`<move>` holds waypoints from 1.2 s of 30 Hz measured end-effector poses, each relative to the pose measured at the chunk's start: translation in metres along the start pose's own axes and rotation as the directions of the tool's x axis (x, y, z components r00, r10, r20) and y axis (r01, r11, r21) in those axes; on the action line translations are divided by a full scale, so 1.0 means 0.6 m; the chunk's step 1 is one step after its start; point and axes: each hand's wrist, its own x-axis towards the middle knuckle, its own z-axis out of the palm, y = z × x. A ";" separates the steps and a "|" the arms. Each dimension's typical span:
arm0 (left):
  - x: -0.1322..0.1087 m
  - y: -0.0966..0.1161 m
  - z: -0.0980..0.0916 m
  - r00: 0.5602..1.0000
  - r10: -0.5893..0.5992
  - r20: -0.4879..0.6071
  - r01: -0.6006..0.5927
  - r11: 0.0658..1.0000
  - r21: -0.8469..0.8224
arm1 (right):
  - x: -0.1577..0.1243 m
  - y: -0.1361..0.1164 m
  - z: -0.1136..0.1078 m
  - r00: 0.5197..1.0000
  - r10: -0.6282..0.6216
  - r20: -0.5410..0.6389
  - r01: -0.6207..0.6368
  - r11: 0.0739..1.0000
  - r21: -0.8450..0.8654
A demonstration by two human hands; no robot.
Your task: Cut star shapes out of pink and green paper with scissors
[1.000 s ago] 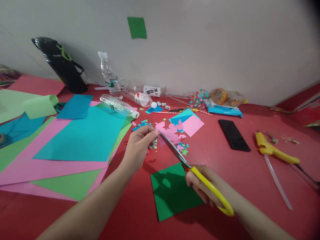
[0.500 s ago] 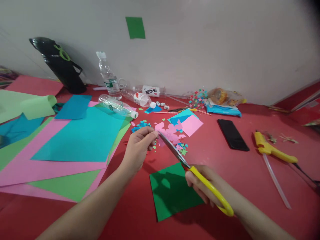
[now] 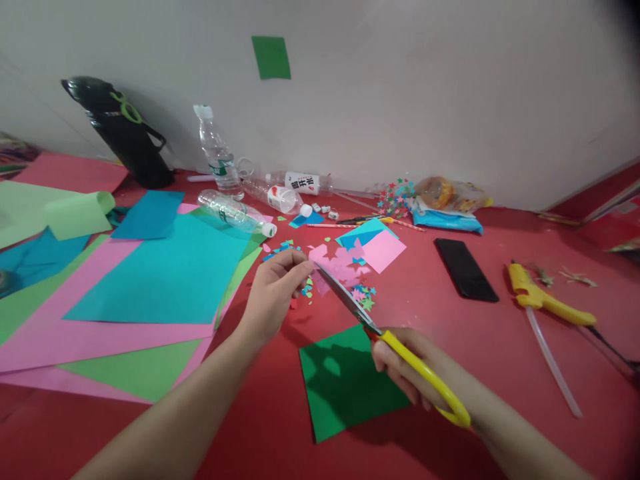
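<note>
Red table [image 3: 425, 287], 1 phone [image 3: 466, 269]; right hand [image 3: 425, 352] grips scissors [image 3: 419, 369], left hand [image 3: 273, 293] pinched at blade tips [image 3: 325, 272], contents unclear.

Lighting: dim, diffuse. Shadows: soft-edged, across green sheet [image 3: 347, 390] and near edge of tabletop [image 3: 450, 340]. Highlights: pale sheen, scissor blades [image 3: 350, 301]; glints, upright bottle [image 3: 215, 150]. Distortion: black flask [image 3: 127, 140] leaning outward, tabletop's far edge, left. Blur: slight, tabletop's far-left corner. Vignette: black, view's upper-right corner.

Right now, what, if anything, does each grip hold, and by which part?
The right grip holds scissors by the yellow handle. The left grip is pinched beside the blade tips; whether it holds anything cannot be told.
</note>
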 end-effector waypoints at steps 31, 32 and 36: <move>-0.020 0.001 0.025 0.993 -0.112 0.030 0.116 0.970 -0.215 | -0.004 -0.010 0.041 0.998 -0.053 -0.029 0.056 0.992 0.113; -0.019 0.000 0.025 0.993 -0.113 0.029 0.117 0.970 -0.212 | -0.004 -0.010 0.043 0.998 -0.047 -0.029 0.050 0.992 0.117; -0.019 0.000 0.024 0.993 -0.115 0.034 0.120 0.969 -0.215 | -0.004 -0.007 0.045 0.995 -0.078 -0.055 0.085 0.987 0.136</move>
